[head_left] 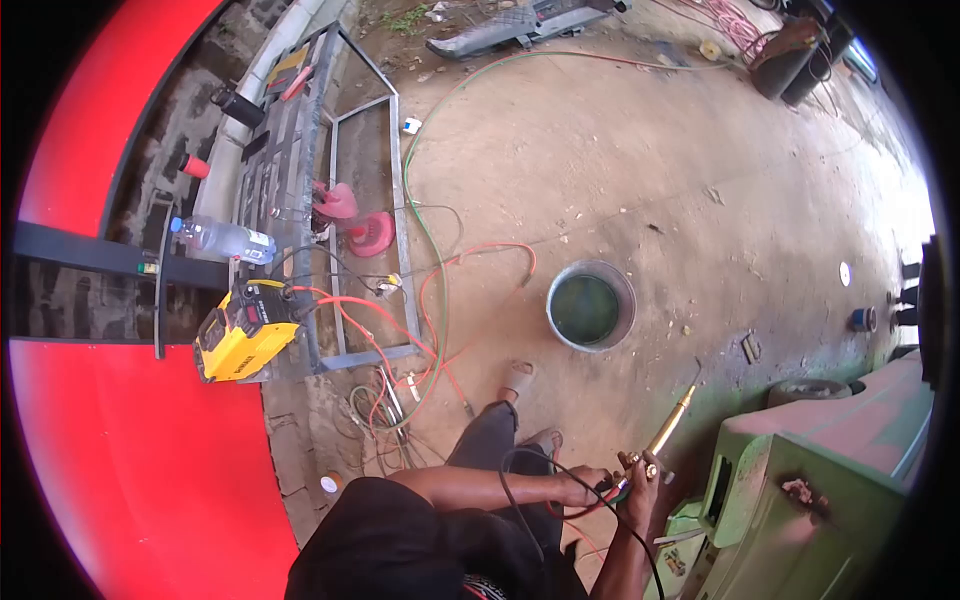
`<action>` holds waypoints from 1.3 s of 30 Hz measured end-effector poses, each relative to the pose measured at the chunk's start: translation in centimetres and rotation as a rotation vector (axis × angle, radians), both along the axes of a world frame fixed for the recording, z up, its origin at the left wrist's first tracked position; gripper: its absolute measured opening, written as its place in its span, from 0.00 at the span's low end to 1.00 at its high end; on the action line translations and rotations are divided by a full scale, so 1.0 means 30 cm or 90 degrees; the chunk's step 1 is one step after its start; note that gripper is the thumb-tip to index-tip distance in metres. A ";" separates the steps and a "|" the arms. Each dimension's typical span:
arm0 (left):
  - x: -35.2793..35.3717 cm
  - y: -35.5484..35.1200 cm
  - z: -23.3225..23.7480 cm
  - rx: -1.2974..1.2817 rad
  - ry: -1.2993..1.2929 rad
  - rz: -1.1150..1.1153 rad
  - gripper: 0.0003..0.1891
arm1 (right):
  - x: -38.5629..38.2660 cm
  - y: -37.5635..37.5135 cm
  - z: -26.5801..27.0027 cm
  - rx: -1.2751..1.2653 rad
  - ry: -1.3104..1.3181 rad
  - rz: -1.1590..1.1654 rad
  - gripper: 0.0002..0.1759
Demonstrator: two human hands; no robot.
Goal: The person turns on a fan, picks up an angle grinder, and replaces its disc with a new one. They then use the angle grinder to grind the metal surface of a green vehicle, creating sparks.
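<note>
You wear a loose black short-sleeved cloth top (pixel 375 540) with a small red-and-white print (pixel 484 587) low on its front, dark grey cloth trousers (pixel 482 440) and dusty greyish-tan footwear (pixel 518 377), its details too small to read.

Single head-worn cam, fisheye-wide with dark curved edges, looking forward and steeply down over the wearer's dark shirt (pixel 370 545). Left hand (pixel 588 486) and right hand (pixel 640 492) sit close, low and right of centre; floor (pixel 720 240) stretches away farther ahead. Field runs from the red panel (pixel 140 460) at left edge to green bodywork (pixel 830 530) near at lower right.
</note>
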State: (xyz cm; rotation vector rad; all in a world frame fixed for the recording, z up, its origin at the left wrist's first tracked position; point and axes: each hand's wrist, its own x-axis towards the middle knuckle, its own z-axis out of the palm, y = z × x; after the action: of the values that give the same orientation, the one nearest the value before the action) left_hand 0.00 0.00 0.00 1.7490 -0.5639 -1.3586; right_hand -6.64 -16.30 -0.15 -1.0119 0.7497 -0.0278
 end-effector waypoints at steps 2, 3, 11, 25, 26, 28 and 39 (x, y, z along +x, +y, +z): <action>0.078 -0.062 -0.006 -0.088 -0.050 0.038 0.21 | 0.099 -0.058 -0.011 0.022 0.040 0.016 0.21; -0.029 0.077 0.103 -0.086 0.031 0.049 0.21 | 0.011 0.081 0.151 0.022 0.121 0.019 0.21; 0.532 0.614 -0.440 -0.179 -0.147 0.038 0.21 | 0.435 0.195 0.167 -0.173 0.261 0.144 0.12; 1.436 1.942 -0.855 0.663 -0.146 0.777 0.26 | 0.783 0.239 0.154 -0.250 0.637 0.365 0.09; 1.428 2.000 -0.908 0.675 -0.156 0.818 0.27 | 0.810 0.255 0.143 -0.252 0.670 0.391 0.09; 1.401 2.087 -0.999 0.702 -0.168 0.840 0.28 | 0.850 0.243 0.068 -0.289 0.734 0.434 0.09; 1.441 2.692 -1.638 0.729 -0.368 0.951 0.44 | 1.279 0.315 -0.336 -0.405 0.736 0.247 0.08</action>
State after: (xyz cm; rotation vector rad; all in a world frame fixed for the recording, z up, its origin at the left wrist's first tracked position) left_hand 43.22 80.76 -49.15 2.4329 1.3468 0.0704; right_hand 31.72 -6.84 -10.22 -1.7853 1.6273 0.7541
